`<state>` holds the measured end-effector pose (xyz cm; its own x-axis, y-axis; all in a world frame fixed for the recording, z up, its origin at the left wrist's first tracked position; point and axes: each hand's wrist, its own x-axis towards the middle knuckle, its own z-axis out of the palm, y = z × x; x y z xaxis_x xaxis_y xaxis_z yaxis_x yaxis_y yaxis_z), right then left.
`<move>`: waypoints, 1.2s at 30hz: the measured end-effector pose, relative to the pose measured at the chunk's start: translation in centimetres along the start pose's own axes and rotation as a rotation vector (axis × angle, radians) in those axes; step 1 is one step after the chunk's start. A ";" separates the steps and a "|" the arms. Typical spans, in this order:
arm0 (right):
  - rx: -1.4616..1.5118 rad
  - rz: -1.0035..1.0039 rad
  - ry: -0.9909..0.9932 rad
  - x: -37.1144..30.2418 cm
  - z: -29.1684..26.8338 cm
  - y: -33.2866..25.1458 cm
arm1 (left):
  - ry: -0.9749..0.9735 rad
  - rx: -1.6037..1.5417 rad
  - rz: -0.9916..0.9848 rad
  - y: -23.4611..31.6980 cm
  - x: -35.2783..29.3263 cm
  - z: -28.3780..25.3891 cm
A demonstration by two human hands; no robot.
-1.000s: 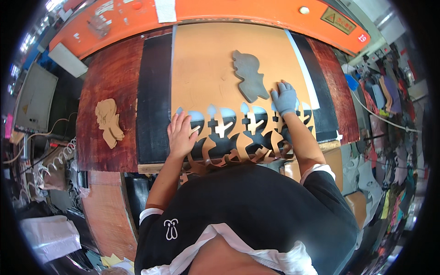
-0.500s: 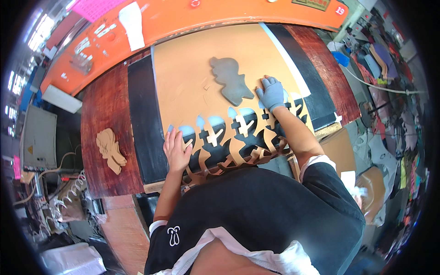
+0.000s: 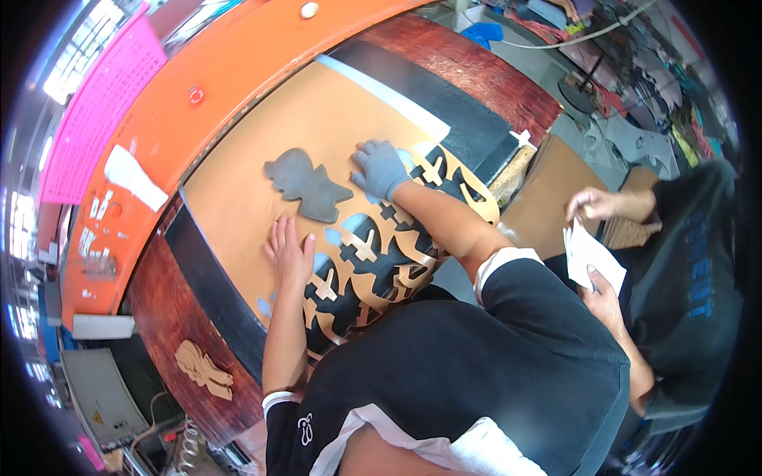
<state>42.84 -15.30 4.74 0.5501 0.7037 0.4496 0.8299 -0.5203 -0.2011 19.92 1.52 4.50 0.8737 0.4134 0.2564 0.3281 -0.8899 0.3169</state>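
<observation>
One broad tan sheet (image 3: 309, 111) lies across the worktable under both the person's palms, its near part cut through with rows of curving openings where black and pale blue show from beneath. On it, close to the uncut side of those openings, rests a thick grey figure-shaped piece (image 3: 305, 184), flat, lying between the two hands and held by neither. From where I stand, the bare left hand (image 3: 290, 254) is palm down on the sheet just below that piece, fingers a little fanned and thumb held apart, gripping nothing. The right hand (image 3: 379, 170), in a grey glove, lies on the sheet to the other side, beside the openings, its fingers loosely spread and slightly bent; I see nothing pinched in it, though its underside is hidden. Small pale cross-shaped pieces (image 3: 359, 246) show among the openings between the forearms. A black mat (image 3: 210, 270) extends past the sheet on both sides, and a pale strip (image 3: 397, 99) runs along the sheet's right side. Well to the left, tan figure cut-outs (image 3: 205, 370) lie on the red-brown tabletop (image 3: 163, 305). Behind it all stretches an orange machine beam (image 3: 262, 55), with a pink basket (image 3: 99, 103) beyond. At the right, a co-worker in a dark shirt (image 3: 690, 317) holds white paper (image 3: 591, 258) with both hands, near some brown sheets (image 3: 548, 186).
</observation>
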 end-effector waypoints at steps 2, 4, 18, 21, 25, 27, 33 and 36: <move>0.019 0.024 -0.011 -0.1 0.0 0.0 | -0.036 0.082 -0.030 -0.1 0.4 1.2; 0.085 0.032 0.035 -0.1 0.0 0.2 | -0.063 0.156 -0.036 -0.4 0.5 1.8; 0.075 0.051 0.019 -0.3 -0.2 0.1 | 0.009 0.153 0.025 -0.6 0.3 1.8; 0.095 0.041 0.057 -0.3 -0.1 0.1 | 0.000 0.128 0.018 -0.4 0.2 1.5; 0.105 0.048 0.066 -0.3 0.2 0.1 | 0.011 0.114 0.019 -0.3 0.1 1.5; 0.094 0.056 0.017 -0.2 0.2 0.1 | 0.012 0.116 0.019 -0.4 0.1 1.7; 0.098 0.050 0.051 -0.3 -0.2 -0.1 | 0.026 0.129 0.032 -0.8 0.1 1.9; 0.091 0.064 0.047 -0.3 -0.3 0.0 | 0.047 0.137 0.057 -0.7 0.2 2.0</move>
<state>42.62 -15.68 4.87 0.5993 0.6458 0.4732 0.7993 -0.5162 -0.3077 20.59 1.84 2.54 0.8758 0.3668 0.3138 0.3270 -0.9290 0.1733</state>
